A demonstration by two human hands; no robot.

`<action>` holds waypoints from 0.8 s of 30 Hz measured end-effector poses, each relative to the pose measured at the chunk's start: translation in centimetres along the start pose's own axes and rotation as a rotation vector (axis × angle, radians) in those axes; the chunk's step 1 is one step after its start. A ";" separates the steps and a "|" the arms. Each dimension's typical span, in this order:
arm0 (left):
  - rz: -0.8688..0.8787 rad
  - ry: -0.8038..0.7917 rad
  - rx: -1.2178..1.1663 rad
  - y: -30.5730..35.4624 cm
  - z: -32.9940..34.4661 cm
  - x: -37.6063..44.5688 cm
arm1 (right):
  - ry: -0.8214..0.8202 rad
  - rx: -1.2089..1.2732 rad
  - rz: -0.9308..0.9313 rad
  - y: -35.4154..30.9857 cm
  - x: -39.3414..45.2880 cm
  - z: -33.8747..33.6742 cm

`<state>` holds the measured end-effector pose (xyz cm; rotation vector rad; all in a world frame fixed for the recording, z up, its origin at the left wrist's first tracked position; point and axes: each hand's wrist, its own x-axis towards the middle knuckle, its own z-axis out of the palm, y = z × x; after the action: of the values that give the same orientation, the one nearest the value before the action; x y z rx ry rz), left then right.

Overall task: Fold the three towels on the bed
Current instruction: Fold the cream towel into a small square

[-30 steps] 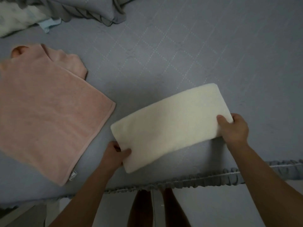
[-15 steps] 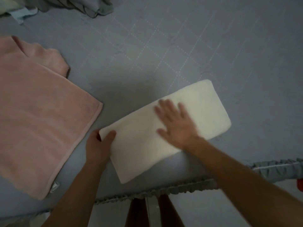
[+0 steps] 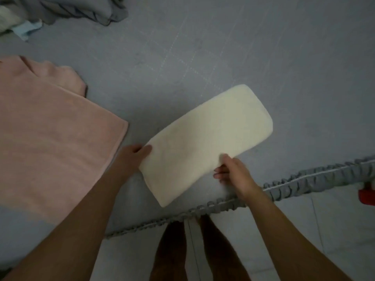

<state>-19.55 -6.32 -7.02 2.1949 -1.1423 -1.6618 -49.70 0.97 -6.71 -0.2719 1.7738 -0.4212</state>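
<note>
A cream towel (image 3: 205, 136), folded into a long narrow strip, lies slantwise on the grey bed near its front edge. My left hand (image 3: 133, 157) grips the strip's near left end, thumb on top. My right hand (image 3: 233, 173) pinches the strip's near long edge about halfway along, fingers curled under it. A pink towel (image 3: 50, 134) lies spread out flat at the left, with a second pink piece (image 3: 58, 76) bunched behind its far corner.
The grey quilted bed cover (image 3: 223, 47) stretches away beyond the towels. Crumpled grey bedding (image 3: 81, 9) and a light blue cloth (image 3: 26, 30) sit at the far left. A ruffled trim (image 3: 304, 177) marks the bed's front edge. A red object (image 3: 367, 196) shows at the right.
My right hand left the strip's right end, pressed flat on its middle, and now pinches the near long edge. My left hand has kept hold of the left end.
</note>
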 end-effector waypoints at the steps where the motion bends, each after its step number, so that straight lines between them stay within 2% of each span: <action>1: -0.010 -0.036 -0.017 -0.4 0.3 -0.8 | -0.080 0.008 0.014 0.6 -0.7 1.7; 3: -0.088 -0.154 -0.105 -1.7 1.2 -3.0 | -0.084 0.095 0.020 1.4 -1.6 3.9; 7: -0.291 -0.317 -0.255 -4.8 3.5 -7.9 | 0.218 0.118 -0.136 1.6 -2.8 2.6; 10: -0.418 -0.381 -0.376 -7.0 6.0 -10.9 | 0.295 0.146 -0.218 3.2 -3.9 -0.2; 12: -0.430 -0.355 -0.450 -7.8 8.1 -12.4 | 0.206 0.177 -0.147 5.3 -4.5 -1.6; 15: -0.400 -0.287 -0.508 -7.8 10.9 -14.8 | -0.148 0.099 0.111 9.4 -6.5 -3.0; 16: -0.394 -0.258 -0.513 -7.6 11.5 -15.8 | -0.221 0.047 0.169 10.9 -7.3 -3.5; 21: -0.447 -0.130 -0.596 -6.9 11.7 -20.7 | -0.334 0.053 0.169 13.6 -12.0 -5.3; 22: -0.451 -0.108 -0.596 -6.4 11.3 -21.4 | -0.322 0.068 0.152 13.0 -12.7 -5.4; 24: -0.387 0.035 -0.526 -5.2 10.3 -21.9 | -0.232 0.175 0.117 11.4 -13.5 -5.6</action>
<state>-28.13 14.69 2.91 2.1534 -0.2207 -1.7859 -51.40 17.44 1.60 -0.0889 1.5076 -0.4395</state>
